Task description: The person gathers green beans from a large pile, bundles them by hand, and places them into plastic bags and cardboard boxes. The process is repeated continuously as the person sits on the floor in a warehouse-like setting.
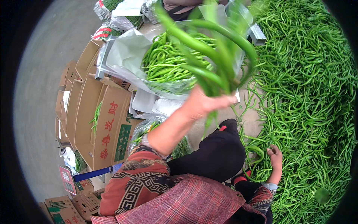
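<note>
My left hand (205, 102) is raised and grips a bunch of long green chili peppers (223, 61) by its lower part, blurred by motion. Beyond the bunch sits a crate lined with clear plastic and white paper (125, 53), holding many more green peppers (173, 64). At the right, my right hand (275, 156) is at the near edge of a big heap of long green peppers (304, 112), fingers bent. A curled pepper (257, 152) lies just left of its fingertips. Whether those fingers hold a pepper is unclear.
Open cardboard cartons (112, 126) with printed writing stand at the left, one with a few peppers inside. Bagged peppers (180, 147) sit beside my knee (221, 151). A scale display on a blue post (92, 173) is lower left. Another person (181, 7) is partly visible beyond the crate.
</note>
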The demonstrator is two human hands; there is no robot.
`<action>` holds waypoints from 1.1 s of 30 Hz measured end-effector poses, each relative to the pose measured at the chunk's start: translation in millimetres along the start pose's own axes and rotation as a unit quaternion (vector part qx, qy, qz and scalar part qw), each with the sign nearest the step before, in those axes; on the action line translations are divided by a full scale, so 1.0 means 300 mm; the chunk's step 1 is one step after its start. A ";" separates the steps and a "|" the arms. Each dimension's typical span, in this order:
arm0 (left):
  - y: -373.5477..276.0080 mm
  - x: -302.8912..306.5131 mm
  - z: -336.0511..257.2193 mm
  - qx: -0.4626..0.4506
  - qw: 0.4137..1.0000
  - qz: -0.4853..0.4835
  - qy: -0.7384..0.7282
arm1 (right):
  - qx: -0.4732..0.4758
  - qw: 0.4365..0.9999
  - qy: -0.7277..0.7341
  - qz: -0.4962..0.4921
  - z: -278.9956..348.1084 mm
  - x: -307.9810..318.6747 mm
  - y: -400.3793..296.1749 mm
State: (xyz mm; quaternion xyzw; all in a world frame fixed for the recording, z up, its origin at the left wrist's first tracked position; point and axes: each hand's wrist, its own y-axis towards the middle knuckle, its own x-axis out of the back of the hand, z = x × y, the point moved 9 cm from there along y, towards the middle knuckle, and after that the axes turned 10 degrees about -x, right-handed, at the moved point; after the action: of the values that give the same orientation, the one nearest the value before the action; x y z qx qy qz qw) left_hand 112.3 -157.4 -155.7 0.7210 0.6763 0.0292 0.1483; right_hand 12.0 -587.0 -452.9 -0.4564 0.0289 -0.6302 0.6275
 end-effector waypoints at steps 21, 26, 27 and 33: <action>0.284 1.186 0.138 0.117 0.553 0.250 0.786 | 0.010 0.999 -0.051 -0.010 -0.013 -0.145 0.019; 0.221 1.172 0.264 0.257 0.400 0.282 0.834 | 0.022 0.998 -0.055 -0.013 -0.005 -0.160 0.015; 0.233 1.155 0.284 0.269 0.381 0.283 0.838 | 0.021 0.998 -0.050 -0.011 -0.013 -0.160 0.014; 0.219 1.147 0.450 0.269 0.255 0.299 0.879 | 0.082 0.994 -0.039 -0.062 -0.045 -0.109 -0.001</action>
State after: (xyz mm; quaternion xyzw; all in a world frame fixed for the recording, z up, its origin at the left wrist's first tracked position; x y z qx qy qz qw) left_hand 237.4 154.9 -322.4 0.3999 0.0950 0.5036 -0.7599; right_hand -3.1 -567.5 -478.1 -0.4286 -0.0759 -0.6496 0.6233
